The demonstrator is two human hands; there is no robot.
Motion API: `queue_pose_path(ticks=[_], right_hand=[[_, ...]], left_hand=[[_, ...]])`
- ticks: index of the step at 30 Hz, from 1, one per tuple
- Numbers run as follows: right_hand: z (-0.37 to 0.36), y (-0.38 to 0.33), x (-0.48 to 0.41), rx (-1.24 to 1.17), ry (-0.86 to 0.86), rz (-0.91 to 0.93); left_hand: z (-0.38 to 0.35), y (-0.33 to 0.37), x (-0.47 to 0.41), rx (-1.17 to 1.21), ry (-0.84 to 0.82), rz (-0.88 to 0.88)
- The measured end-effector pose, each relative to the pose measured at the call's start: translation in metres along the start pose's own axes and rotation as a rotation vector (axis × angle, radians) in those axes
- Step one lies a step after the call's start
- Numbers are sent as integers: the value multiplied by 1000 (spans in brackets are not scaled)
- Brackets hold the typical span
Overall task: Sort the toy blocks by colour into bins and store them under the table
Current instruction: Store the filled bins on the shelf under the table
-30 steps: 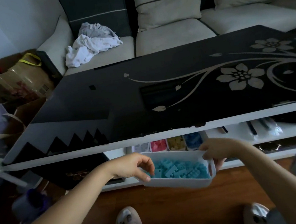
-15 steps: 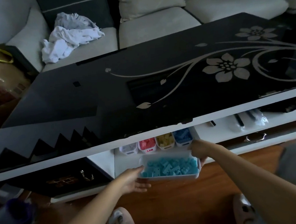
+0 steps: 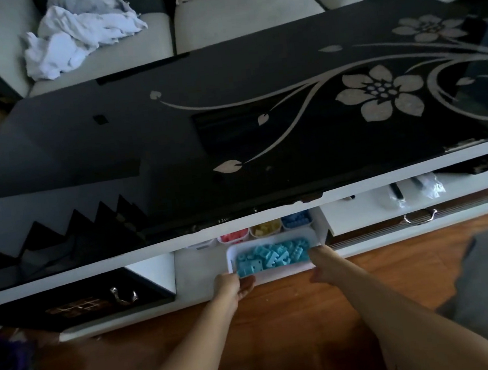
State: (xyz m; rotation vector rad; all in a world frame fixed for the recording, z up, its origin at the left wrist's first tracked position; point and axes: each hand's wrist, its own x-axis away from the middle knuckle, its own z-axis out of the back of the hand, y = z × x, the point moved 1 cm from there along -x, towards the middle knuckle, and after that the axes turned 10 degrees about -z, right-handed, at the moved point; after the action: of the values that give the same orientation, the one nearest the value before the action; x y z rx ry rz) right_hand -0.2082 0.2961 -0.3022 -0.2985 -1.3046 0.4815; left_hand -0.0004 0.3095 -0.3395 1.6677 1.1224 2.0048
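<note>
Fingers (image 3: 246, 282) touch white bin (image 3: 285, 271) under black floral table (image 3: 173, 150); sofa (image 3: 242, 13) behind.

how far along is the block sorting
Done: the red bin, yellow bin and dark blue bin sit at the back of the shelf under the table. In hand: the left hand and right hand are at the near edge of the tray of light blue blocks, resting on that shelf. Left: probably just letting go.
</note>
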Motion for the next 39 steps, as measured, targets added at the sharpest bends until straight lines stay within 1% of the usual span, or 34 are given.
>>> queue_pose_path(ticks=[1,3,5,6,9,15,19,22,24,29,32,36,39], right_hand=[[-1,2,-2,-60,-3,-68],[-1,3,-5,-213,3,-146],[-2,3,-14,-363,-33,-171],[-2,3,-18,-383,-58,-161],[-3,-1,-21,-330,-99,-100],[-5,-15,-18,-398,-156,-95],[-6,-17,-17,-407,-179,-69],[-4,-13,-16,-387,-177,-59],[-2,-11,-15,-367,-163,-75],[-14,-14,-14,-312,-212,-112],[-26,-16,-12,-301,-239,-113],[-38,-18,-7,-240,-258,-91],[-39,-17,-7,-221,-250,-89]], left_hand=[[-3,0,-3,5,5,-3],[-6,4,-7,12,13,-12],[-5,6,-12,11,19,-17],[-6,7,-14,9,22,-20],[-7,10,-18,9,37,-38],[-11,17,-25,23,54,-68],[-10,19,-26,14,26,-68],[-7,18,-22,-41,-4,-69],[1,15,-19,-47,1,-55],[49,13,-19,3,65,-26],[72,15,-20,-19,97,-1],[74,25,-21,-45,93,-21],[70,28,-24,-22,97,-33]])
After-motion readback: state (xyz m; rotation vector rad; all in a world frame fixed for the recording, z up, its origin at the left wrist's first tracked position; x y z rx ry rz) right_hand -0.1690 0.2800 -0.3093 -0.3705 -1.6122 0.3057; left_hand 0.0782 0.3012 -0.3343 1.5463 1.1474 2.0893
